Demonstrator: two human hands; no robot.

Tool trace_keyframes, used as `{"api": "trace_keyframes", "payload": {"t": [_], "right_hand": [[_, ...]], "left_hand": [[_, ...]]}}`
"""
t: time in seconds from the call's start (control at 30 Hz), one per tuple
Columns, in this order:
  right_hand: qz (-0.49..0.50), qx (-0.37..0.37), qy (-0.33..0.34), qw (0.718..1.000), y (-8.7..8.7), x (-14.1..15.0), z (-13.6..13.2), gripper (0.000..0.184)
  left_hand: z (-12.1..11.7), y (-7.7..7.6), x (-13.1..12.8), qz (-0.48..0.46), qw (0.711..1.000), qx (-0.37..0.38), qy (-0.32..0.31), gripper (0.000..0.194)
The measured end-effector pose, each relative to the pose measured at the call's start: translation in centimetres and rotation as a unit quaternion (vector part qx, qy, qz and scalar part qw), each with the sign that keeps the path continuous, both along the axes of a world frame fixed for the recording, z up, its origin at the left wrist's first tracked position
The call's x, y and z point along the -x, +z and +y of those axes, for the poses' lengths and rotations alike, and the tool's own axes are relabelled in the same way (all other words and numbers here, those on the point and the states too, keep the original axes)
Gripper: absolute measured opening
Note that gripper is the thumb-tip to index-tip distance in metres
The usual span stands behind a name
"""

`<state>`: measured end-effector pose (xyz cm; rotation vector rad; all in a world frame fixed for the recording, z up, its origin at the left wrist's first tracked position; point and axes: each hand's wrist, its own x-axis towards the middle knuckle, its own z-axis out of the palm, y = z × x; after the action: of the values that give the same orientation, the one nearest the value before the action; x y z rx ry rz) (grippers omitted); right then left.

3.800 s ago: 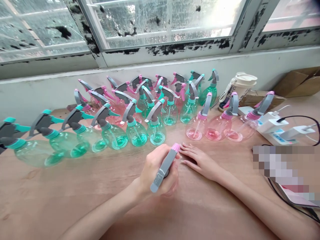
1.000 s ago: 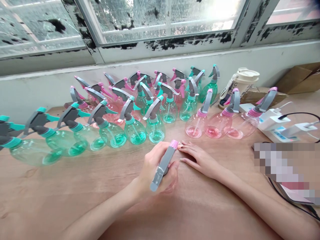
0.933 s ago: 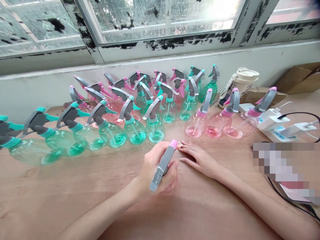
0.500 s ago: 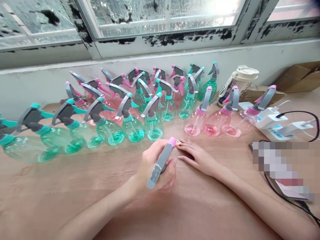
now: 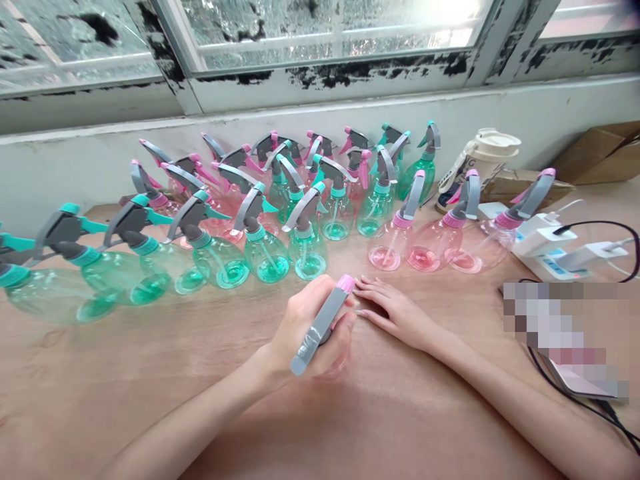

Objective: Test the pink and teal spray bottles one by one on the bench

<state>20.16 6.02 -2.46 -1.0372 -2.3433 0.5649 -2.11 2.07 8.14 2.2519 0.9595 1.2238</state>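
My left hand (image 5: 297,330) is closed around the neck of a spray bottle (image 5: 321,325) with a grey trigger head and a pink nozzle tip. Its pink see-through body shows only in part below my fingers; the rest is hidden by the hand. To the right, my right hand (image 5: 395,313) rests palm down on the table, fingers stretched out, the fingertips close to the nozzle end. Whether they touch the bottle I cannot tell. Just beyond my hands stand a green spray bottle (image 5: 309,250) and a pink spray bottle (image 5: 391,243).
Several green and pink spray bottles stand in rows along the wall under the window (image 5: 330,33). At the right are a cup (image 5: 493,150) with a white lid, cardboard (image 5: 600,153), a power strip (image 5: 555,263) with chargers, black cables and a blurred-out patch on the wooden table (image 5: 150,373).
The rear end of the held spray bottle's head has swung slightly left, with a small shift of my left hand's fingers. My right hand stays in place.
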Motion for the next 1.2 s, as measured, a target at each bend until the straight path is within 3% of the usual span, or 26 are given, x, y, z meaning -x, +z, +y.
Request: {"api": "trace_keyframes", "payload": {"t": [0.1, 0.27, 1.2], "right_hand": [[-0.002, 0.002, 0.001, 1.000, 0.12, 0.02, -0.01, 0.042], [0.000, 0.001, -0.003, 1.000, 0.12, 0.05, -0.04, 0.041], [-0.008, -0.011, 0.001, 1.000, -0.07, 0.01, 0.00, 0.041]], "left_hand": [[0.06, -0.54, 0.08, -0.021, 1.000, 0.021, -0.001, 0.026], [-0.16, -0.91, 0.08, -0.017, 1.000, 0.008, 0.004, 0.032], [-0.19, -0.88, 0.07, -0.010, 1.000, 0.016, -0.012, 0.037]]}}
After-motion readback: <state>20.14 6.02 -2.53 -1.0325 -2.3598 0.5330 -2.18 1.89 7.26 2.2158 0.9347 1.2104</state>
